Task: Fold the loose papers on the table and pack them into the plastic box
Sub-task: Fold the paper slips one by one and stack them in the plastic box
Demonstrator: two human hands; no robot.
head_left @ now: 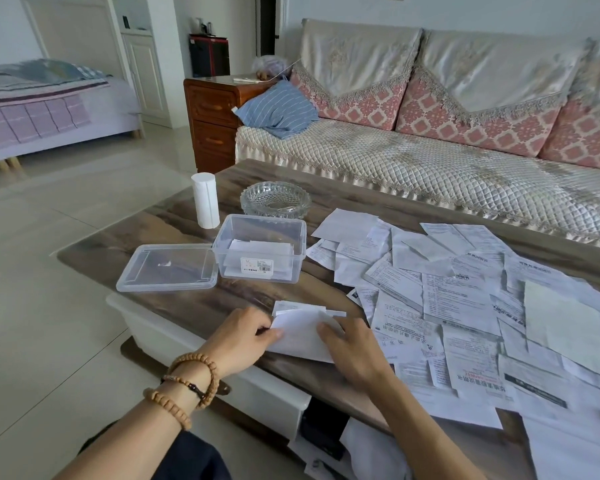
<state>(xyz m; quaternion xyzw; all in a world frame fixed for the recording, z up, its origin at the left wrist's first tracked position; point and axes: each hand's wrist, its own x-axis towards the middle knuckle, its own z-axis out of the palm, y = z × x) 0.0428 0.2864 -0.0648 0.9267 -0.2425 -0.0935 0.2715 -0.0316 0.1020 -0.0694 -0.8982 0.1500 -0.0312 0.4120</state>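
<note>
A white paper [300, 332] lies partly folded at the table's near edge. My left hand [243, 336] pinches its left edge, and my right hand [352, 344] presses down on its right side. A clear plastic box [261, 249] stands open beyond them with a few folded papers inside. Its clear lid [168, 268] lies flat to its left. Several loose printed papers [465, 296] cover the right half of the table.
A glass ashtray [275, 199] and a white paper roll [205, 200] stand behind the box. The wooden table [194, 303] ends close to my body; a drawer under it hangs open with more papers [368, 452]. A sofa [430, 150] runs behind.
</note>
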